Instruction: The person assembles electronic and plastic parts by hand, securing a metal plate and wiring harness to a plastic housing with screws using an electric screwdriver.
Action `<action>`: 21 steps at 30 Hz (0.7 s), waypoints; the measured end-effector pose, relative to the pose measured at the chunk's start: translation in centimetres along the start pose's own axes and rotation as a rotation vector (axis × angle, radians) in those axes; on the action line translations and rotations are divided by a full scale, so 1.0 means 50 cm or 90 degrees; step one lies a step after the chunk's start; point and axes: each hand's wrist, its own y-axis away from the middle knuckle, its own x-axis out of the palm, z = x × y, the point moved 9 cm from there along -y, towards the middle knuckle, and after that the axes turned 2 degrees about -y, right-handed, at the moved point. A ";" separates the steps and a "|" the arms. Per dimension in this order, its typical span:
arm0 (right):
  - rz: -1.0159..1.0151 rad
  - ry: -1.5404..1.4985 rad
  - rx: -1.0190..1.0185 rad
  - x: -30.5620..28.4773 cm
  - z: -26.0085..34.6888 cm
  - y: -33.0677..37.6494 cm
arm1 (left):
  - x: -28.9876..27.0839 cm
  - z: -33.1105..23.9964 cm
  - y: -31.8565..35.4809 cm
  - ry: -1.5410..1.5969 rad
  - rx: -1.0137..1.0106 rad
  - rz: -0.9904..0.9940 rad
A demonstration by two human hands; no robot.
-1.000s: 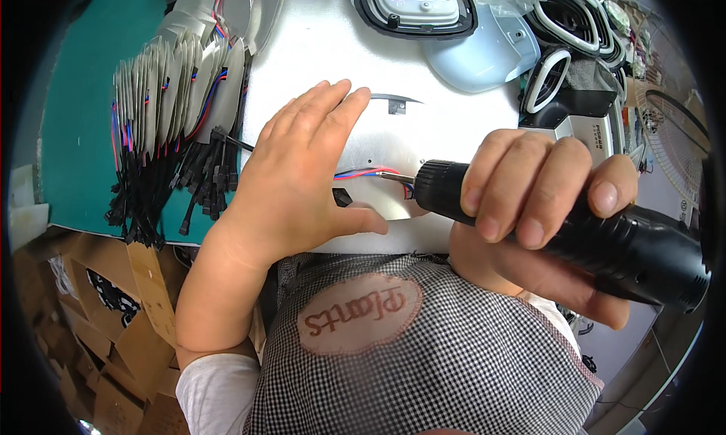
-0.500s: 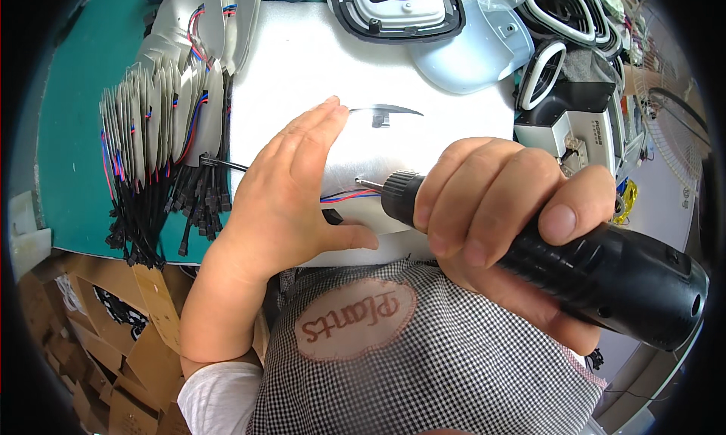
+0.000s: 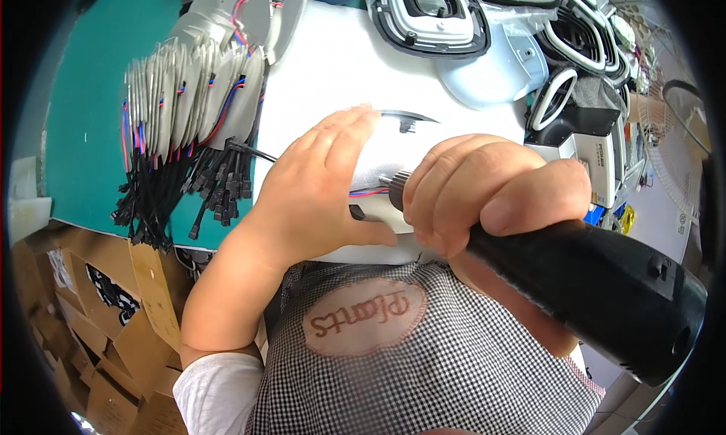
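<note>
My right hand (image 3: 484, 197) grips a black electric screwdriver (image 3: 597, 287), its body slanting toward the lower right. The short metal bit (image 3: 385, 181) points at a pale silvery curved panel (image 3: 370, 163) on the white work mat. Whether the bit touches the panel, I cannot tell. My left hand (image 3: 314, 181) lies over the panel's left part with fingers stretched out and thumb apart, covering much of it. Red and blue wires (image 3: 368, 193) run across the panel between thumb and fingers. A small black clip (image 3: 407, 125) shows near its far edge.
Stacked grey plates (image 3: 181, 102) with wires and black connectors (image 3: 219, 185) stand on the green table at left. Black-and-white oval frames (image 3: 431, 19) and a pale blue shell (image 3: 491, 72) lie at the back right. Cardboard boxes (image 3: 155, 299) sit below at left.
The whole view has shifted, so the bench things sit farther right. The screwdriver has tilted and its bit looks shorter, still over the same part of the panel. My left hand keeps its pose.
</note>
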 end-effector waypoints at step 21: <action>0.075 -0.052 0.090 -0.012 0.004 0.007 | -0.022 -0.014 0.013 0.010 0.036 -0.006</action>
